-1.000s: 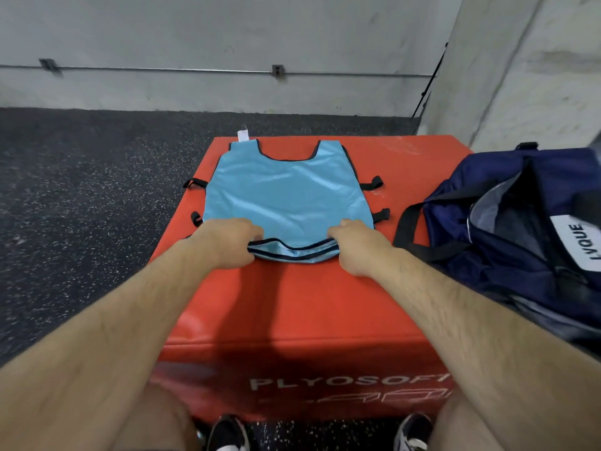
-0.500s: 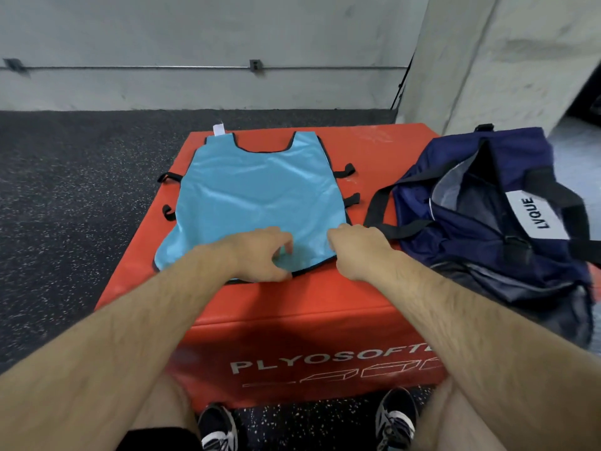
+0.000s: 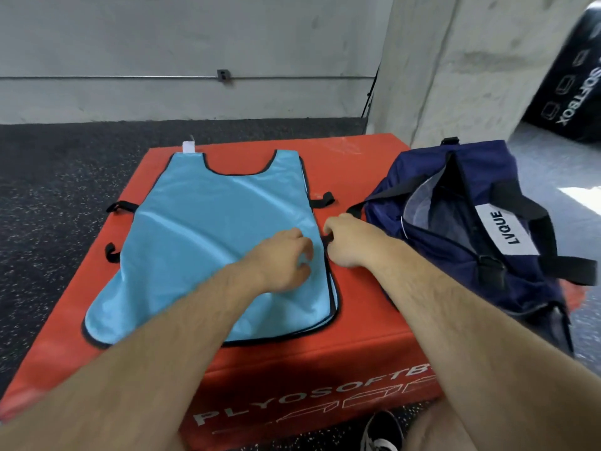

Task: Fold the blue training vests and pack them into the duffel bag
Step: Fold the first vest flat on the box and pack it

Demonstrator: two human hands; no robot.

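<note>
Grey concrete wall [image 3: 162, 43] with a thin conduit [image 3: 130, 78] along it closes the back of the room, and a dark speckled floor [image 3: 48, 177] runs up to it. In front of you stands a red plyo box [image 3: 357, 327] with white lettering on its near face that begins PLYOSOFT. The blue vest [image 3: 208, 229] lies flat on top of it, neck opening away from you, with a white tag [image 3: 188, 147] at its far left shoulder. Its dark-trimmed hem reaches close to the near edge. At the near right corner two layers show, their trims slightly offset. Two black left straps [image 3: 122, 206] stick out onto the red surface, and an upper right strap [image 3: 322, 199] does the same on the other side.

Your left hand [image 3: 283, 260] rests on the vest close to its right edge, fingers bent with the thumb below them; you cannot tell from this view whether it nips any fabric. Your right hand [image 3: 349, 240] sits just beside it at the vest's right edge, fingers curled in and pinching the lower right strap [image 3: 327, 239], of which only a black sliver shows.

The navy duffel bag [image 3: 422, 170] sits to the right of the vest, apart from it, on the right end of the box. Its zip is open, grey lining shows, black handles [image 3: 533, 211] drape over it, and a white label [image 3: 505, 227] reads LVQUE. Behind it rises a concrete pillar [image 3: 455, 60], and beyond that is a black soft box [image 3: 572, 76]. One shoe [image 3: 382, 432] shows at the bottom.
</note>
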